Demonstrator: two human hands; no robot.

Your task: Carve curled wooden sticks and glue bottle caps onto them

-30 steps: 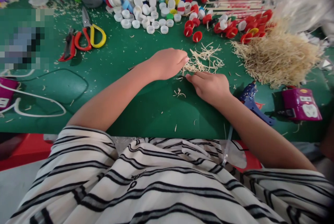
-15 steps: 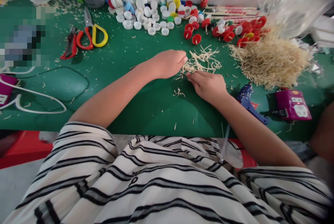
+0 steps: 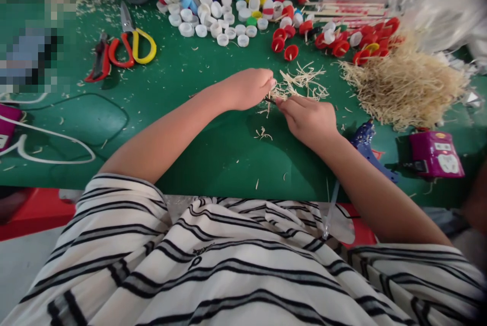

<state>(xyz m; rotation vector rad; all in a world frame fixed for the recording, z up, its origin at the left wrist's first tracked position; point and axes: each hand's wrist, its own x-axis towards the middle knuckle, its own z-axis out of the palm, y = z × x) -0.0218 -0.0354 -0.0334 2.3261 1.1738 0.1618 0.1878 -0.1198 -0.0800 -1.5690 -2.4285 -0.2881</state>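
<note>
My left hand [image 3: 254,88] is closed over pale, thin strands, its fingertips hiding most of what they pinch. Just right of it, my right hand [image 3: 310,117] is closed on a small dark tool [image 3: 270,100], whose narrow tip points at the left fingertips. Loose pale strands [image 3: 304,82] lie on the green table behind both hands. A few short clippings [image 3: 263,134] rest in front of them. A large heap of straw-like strands [image 3: 407,85] sits to the right.
White and coloured bottle caps [image 3: 213,11] and red caps [image 3: 291,52] spread along the back. Scissors [image 3: 133,44] and red-handled pliers [image 3: 99,62] lie left. A blue glue gun [image 3: 371,151] and purple box [image 3: 437,154] stand right. A white cable [image 3: 57,161] curls at left.
My right hand has shifted slightly to the right, and more of the dark tool shows between the hands. The whole view has moved a little.
</note>
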